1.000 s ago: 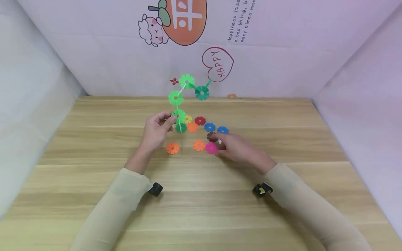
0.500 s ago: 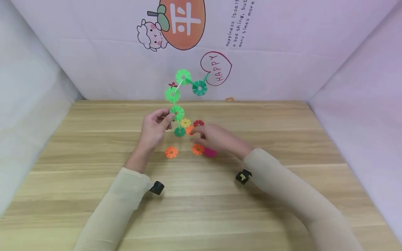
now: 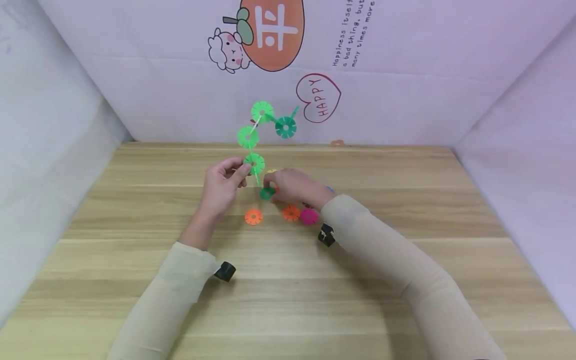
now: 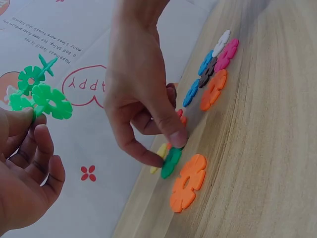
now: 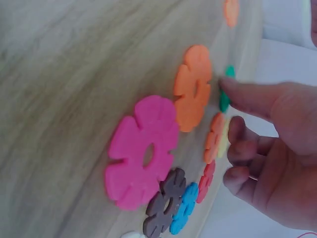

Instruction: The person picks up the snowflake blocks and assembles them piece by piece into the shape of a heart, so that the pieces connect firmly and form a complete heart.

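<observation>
My left hand [image 3: 220, 187] pinches a chain of interlocked green snowflake discs [image 3: 248, 137] between thumb and fingers, low on the chain. The chain rises above the table and bends right to a darker green disc [image 3: 285, 127]. Over the table, my right hand [image 3: 294, 186] has thumb and finger on the edges of a single dark green snowflake disc [image 4: 172, 161]. That disc is low by the tabletop, beside a yellow disc [image 4: 158, 157]. An orange disc [image 4: 188, 183] lies flat close by. In the head view, the right hand hides several discs beneath it.
On the wooden table [image 3: 252, 300] lie another orange disc [image 5: 193, 89], a pink disc [image 5: 143, 153], a brown disc [image 5: 166, 203], blue discs [image 4: 190, 93], a red disc [image 5: 205, 181] and a white disc [image 4: 222, 43]. A printed white cloth [image 3: 382, 100] stands behind.
My right hand has moved left from beside the brown and pink discs to the dark green disc, which it now pinches. The left hand keeps holding the chain, nearly still.
</observation>
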`<state>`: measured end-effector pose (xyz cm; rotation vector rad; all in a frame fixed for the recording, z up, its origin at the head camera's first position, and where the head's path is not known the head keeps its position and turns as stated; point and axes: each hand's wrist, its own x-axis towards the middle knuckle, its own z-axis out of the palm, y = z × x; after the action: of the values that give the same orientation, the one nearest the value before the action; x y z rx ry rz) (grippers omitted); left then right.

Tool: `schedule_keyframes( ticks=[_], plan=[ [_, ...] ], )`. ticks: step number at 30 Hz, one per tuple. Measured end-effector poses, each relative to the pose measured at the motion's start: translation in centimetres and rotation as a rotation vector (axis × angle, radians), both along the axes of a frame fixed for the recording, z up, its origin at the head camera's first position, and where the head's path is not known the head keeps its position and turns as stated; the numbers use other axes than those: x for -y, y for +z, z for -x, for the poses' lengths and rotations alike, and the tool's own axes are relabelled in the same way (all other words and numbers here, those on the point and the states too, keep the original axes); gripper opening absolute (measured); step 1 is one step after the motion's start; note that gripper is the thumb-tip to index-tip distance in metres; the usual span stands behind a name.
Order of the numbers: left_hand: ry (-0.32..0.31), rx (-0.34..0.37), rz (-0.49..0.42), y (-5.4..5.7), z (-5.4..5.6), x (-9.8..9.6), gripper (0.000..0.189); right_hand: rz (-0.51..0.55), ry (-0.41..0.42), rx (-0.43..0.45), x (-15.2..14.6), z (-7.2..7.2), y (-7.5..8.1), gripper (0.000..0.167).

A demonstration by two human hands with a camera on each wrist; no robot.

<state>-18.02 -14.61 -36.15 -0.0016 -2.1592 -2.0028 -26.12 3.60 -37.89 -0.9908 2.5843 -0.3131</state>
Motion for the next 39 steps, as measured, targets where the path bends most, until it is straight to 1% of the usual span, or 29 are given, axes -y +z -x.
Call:
schedule_keyframes(
  ticks=[3,7,10,12,14,16,17,21,23,24,26,28,30,36,39],
  plan=[
    [-0.009,0.014,0.016,0.2,0.1,0.0,0.026,-0.030,-0.008,0.072,-0.3,-0.1,0.4,0.041],
    [-0.019,0.022,0.024,0.3,0.2,-0.1,0.028,-0.038,-0.017,0.113,-0.5,-0.4,0.7,0.042],
    [-0.023,0.015,0.011,0.2,0.2,-0.3,0.027,-0.020,-0.025,0.115,-0.7,-0.8,0.8,0.031],
    [-0.028,0.011,-0.012,0.2,0.2,-0.4,0.026,-0.009,-0.034,0.110,-1.1,-1.3,0.8,0.024],
    [-0.027,0.012,-0.032,0.1,0.1,-0.4,0.025,0.018,-0.024,0.102,-1.6,-2.1,0.7,0.017],
    [-0.024,0.013,-0.048,0.0,0.0,-0.3,0.024,0.081,-0.028,0.102,-2.4,-3.1,0.8,0.014],
    [-0.022,0.013,-0.054,0.0,0.0,-0.3,0.024,0.135,-0.035,0.106,-2.8,-3.6,0.8,0.015],
    [-0.021,-0.005,-0.061,0.1,-0.4,-0.1,0.024,0.438,-0.082,0.160,-4.1,-5.5,1.4,0.015],
    [-0.025,-0.010,-0.063,0.3,-0.5,-0.2,0.023,0.573,-0.111,0.195,-4.5,-6.1,1.7,0.014],
    [-0.028,-0.011,-0.065,0.4,-0.6,-0.2,0.023,0.624,-0.129,0.211,-4.6,-6.3,1.8,0.013],
    [-0.034,-0.004,-0.074,0.5,-0.7,-0.5,0.022,0.694,-0.169,0.231,-4.9,-6.6,2.0,0.012],
    [-0.041,0.001,-0.081,0.5,-0.8,-0.8,0.022,0.738,-0.200,0.238,-5.1,-6.8,2.1,0.009],
    [-0.048,-0.002,-0.089,0.5,-0.9,-1.1,0.022,0.757,-0.217,0.238,-5.3,-6.9,2.1,0.008],
    [-0.067,-0.023,-0.088,0.6,-1.2,-1.7,0.023,0.773,-0.222,0.260,-5.9,-7.1,2.1,0.009],
    [-0.069,-0.011,-0.082,0.6,-1.2,-1.9,0.023,0.783,-0.221,0.274,-6.1,-7.4,2.1,0.009]
  ],
)
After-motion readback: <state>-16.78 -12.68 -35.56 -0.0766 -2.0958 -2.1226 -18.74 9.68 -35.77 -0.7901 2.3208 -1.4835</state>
